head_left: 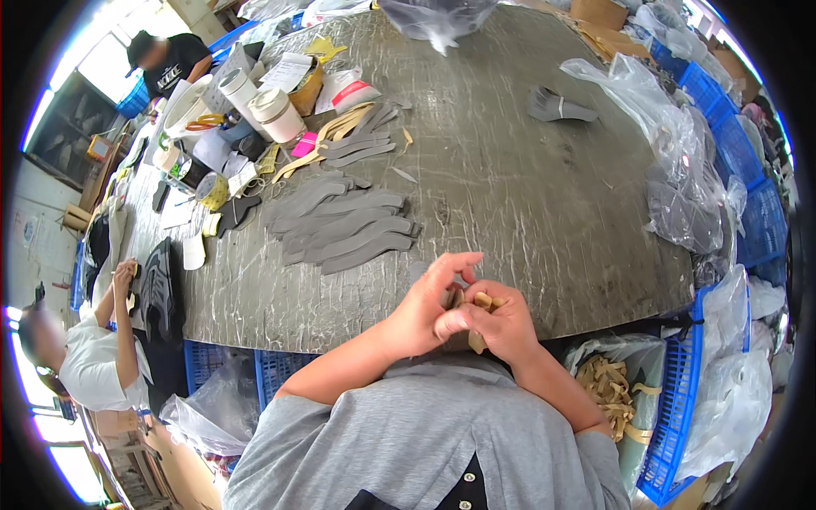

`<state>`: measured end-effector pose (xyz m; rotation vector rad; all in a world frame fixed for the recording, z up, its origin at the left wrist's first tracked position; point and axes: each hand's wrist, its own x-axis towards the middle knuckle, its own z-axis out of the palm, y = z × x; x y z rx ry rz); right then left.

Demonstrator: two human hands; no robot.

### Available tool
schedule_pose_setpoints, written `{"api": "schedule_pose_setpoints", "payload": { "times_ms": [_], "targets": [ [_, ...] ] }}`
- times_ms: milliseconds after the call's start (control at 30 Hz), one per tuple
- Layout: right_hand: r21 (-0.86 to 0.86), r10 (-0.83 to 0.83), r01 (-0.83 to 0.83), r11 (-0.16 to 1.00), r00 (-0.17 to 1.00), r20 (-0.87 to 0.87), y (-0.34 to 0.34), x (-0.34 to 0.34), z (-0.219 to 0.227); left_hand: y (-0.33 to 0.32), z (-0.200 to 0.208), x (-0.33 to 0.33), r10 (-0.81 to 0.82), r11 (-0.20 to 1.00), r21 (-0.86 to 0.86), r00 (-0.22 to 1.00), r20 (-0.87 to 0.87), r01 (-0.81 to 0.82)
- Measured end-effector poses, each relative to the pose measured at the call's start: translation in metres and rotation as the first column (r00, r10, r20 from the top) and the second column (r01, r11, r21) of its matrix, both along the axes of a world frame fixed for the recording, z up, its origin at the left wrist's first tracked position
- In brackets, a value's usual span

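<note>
Both hands meet above the near edge of the dark table, close to my body. In my right hand (503, 321) are small tan strips (483, 300), gripped with the fingers curled; one end sticks out below. My left hand (432, 304) is bent against the right one, its thumb and fingers drawn together around something mostly hidden. Ahead and to the left lies a spread pile of grey curved strips (344, 223). Beyond it are more grey strips (365, 146) beside tan strips (340, 127).
A bundle of dark strips (561, 106) lies far right on the table (510, 187). Jars (276, 115), papers and tape crowd the far left. Clear plastic bags (680, 161) and blue crates (671, 416) line the right. A bag of tan strips (605, 391) sits below. Two people work at left.
</note>
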<state>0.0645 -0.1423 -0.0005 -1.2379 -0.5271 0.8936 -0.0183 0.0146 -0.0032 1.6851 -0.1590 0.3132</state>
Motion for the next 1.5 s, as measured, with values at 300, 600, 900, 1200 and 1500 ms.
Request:
{"api": "schedule_pose_setpoints", "payload": {
  "times_ms": [300, 600, 900, 1200, 1500],
  "targets": [
    [0.182, 0.059, -0.007, 0.983, 0.957, -0.284, -0.004, 0.011, -0.008, 0.007, 0.047, 0.008, 0.123, 0.880, 0.451, 0.989, 0.080, -0.146],
    [0.356, -0.168, 0.601, 0.715, 0.643, -0.747, -0.056, 0.071, -0.036, 0.038, 0.030, -0.009, 0.419, 0.861, 0.350, 0.905, -0.070, -0.371],
    [-0.095, -0.415, 0.404, 0.910, 0.886, -0.205, -0.090, 0.056, -0.042, 0.057, -0.002, -0.019, 0.417, 0.907, 0.286, 0.748, -0.517, -0.308],
    [-0.197, -0.306, 0.337, 0.921, 0.936, 0.173, -0.049, 0.040, -0.066, 0.052, -0.010, -0.003, 0.421, 0.891, 0.395, 0.736, -0.530, -0.225],
    [-0.303, -0.276, 0.468, 0.830, 0.817, 0.507, -0.040, 0.037, -0.086, 0.054, -0.022, 0.008, 0.432, 0.868, 0.473, 0.698, -0.571, -0.151]
  ]
}}
